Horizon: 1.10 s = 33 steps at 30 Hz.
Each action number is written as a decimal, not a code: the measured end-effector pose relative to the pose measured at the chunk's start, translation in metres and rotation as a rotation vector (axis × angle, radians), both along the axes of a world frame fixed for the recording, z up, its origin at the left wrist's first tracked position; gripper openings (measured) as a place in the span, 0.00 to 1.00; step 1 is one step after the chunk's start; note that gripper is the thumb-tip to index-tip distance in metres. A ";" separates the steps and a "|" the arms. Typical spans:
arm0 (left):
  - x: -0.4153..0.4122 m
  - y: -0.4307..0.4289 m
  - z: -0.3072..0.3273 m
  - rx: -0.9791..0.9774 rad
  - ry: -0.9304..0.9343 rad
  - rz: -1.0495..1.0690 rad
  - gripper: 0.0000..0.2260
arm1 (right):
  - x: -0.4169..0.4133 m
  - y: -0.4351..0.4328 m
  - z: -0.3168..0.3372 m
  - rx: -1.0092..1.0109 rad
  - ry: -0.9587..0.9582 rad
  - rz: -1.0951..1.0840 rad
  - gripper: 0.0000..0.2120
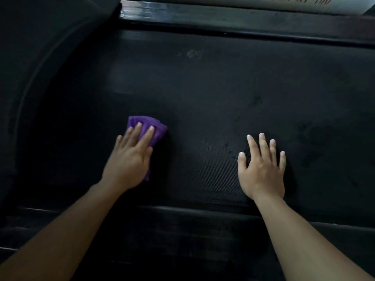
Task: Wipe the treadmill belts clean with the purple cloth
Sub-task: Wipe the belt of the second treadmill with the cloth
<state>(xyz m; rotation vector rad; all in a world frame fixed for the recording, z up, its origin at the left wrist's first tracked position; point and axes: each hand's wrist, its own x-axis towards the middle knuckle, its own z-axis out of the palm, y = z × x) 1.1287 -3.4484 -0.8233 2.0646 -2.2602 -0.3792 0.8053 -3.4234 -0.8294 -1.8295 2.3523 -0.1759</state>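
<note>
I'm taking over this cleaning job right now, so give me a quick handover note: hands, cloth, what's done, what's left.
Left hand: flat, fingers straight, pressing the purple cloth onto the treadmill belt.
Right hand: flat on the belt, fingers spread, holding nothing.
Done: wiping is under way; how much is cleaned cannot be told.
Left: a whitish smudge farther up the belt and dark specks between the hands.

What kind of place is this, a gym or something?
Likely a gym or workout room, though little beyond the machine shows. A textured black treadmill belt fills the view, a side rail runs along its far edge, and a white panel with red lettering sits beyond.
</note>
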 end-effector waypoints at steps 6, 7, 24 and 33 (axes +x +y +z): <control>-0.049 -0.091 0.004 -0.003 0.017 0.172 0.24 | -0.001 -0.001 -0.001 0.010 0.002 -0.002 0.26; -0.065 -0.100 0.004 0.003 0.010 0.148 0.24 | -0.001 -0.002 -0.001 0.008 -0.002 -0.005 0.26; -0.157 0.048 -0.005 -0.051 0.063 -0.136 0.26 | 0.000 -0.002 -0.001 0.005 -0.028 -0.031 0.25; -0.205 -0.068 -0.002 0.001 0.120 -0.088 0.25 | 0.000 -0.002 0.002 0.023 -0.023 -0.012 0.25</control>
